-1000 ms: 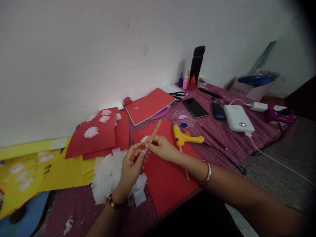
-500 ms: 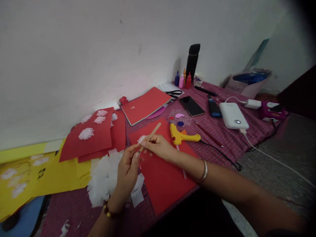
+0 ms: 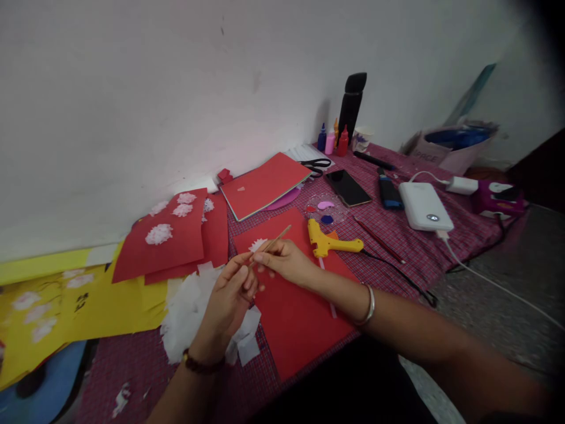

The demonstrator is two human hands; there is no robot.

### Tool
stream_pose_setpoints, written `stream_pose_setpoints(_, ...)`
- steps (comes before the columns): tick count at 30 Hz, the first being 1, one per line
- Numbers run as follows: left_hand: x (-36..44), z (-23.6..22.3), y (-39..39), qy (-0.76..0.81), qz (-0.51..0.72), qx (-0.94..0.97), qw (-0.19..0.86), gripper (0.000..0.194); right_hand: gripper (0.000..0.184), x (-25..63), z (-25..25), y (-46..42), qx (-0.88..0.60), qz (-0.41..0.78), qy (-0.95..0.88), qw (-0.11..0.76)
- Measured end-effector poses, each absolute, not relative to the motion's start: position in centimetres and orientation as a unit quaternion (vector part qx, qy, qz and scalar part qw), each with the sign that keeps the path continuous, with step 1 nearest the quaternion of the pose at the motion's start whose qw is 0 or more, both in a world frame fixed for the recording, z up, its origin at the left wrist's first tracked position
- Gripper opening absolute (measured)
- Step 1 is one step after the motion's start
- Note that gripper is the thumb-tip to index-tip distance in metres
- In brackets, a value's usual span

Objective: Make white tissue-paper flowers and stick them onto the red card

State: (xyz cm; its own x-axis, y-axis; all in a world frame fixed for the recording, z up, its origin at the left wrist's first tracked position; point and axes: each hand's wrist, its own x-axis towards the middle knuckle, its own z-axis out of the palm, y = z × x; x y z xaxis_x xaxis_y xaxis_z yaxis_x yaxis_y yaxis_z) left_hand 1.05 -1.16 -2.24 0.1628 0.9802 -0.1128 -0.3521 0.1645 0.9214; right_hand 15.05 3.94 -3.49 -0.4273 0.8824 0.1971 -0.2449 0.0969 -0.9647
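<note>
A flat wooden craft stick (image 3: 281, 233) is pinched between the thumb and fingers of my right hand (image 3: 289, 262), its upper end sticking out away from me. My left hand (image 3: 232, 288) meets the stick's lower end with bent, closed fingers. What they pinch there is too small to make out. Just beyond my fingertips, a white fringed paper flower (image 3: 257, 244) shows over the red sheet (image 3: 291, 330). Under and beside my left wrist lies a heap of white tissue paper pieces (image 3: 183, 321). The yellow glue gun (image 3: 333, 244) rests on the sheet's right part.
Red sheets with paper blossoms (image 3: 176, 253) and yellow sheets (image 3: 119, 309) lie left. Behind are a red pad (image 3: 265, 182), scissors (image 3: 315, 165), paint bottles (image 3: 342, 143) and a black bottle (image 3: 351, 109). Right are a palette (image 3: 338, 207), phone (image 3: 348, 187), pencil (image 3: 379, 240) and power bank (image 3: 426, 206).
The craft stick has turned in my fingers and now shows its narrow edge. My left fingers have curled slightly. The whole view has shifted a little, so things appear farther right.
</note>
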Motion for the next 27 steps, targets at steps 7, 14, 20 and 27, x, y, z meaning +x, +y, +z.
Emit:
stream_pose_setpoints(7, 0.1, -2.8, -0.8, 0.535, 0.346, 0.751, 0.172, 0.036, 0.025, 17.3, -2.5, 6.3, -0.348, 0.550, -0.488, 0.582)
stream_pose_setpoints(14, -1.1, -3.9, 0.5, 0.525, 0.173, 0.828, 0.097, 0.019, 0.023, 18.6, -3.3, 8.2, -0.395, 0.488, -0.555, 0.546)
stream_pose_setpoints(20, -0.5, -3.9, 0.1, 0.527, 0.091, 0.844, 0.042, 0.022, 0.020, 16.3, -4.8, 6.5, -0.377, 0.411, -0.698, 0.450)
stream_pose_setpoints(27, 0.1, -4.3, 0.6, 0.536, 0.078, 0.841, -0.004, 0.037, 0.019, 16.8, -4.7, 7.4, -0.389, 0.394, -0.654, 0.516)
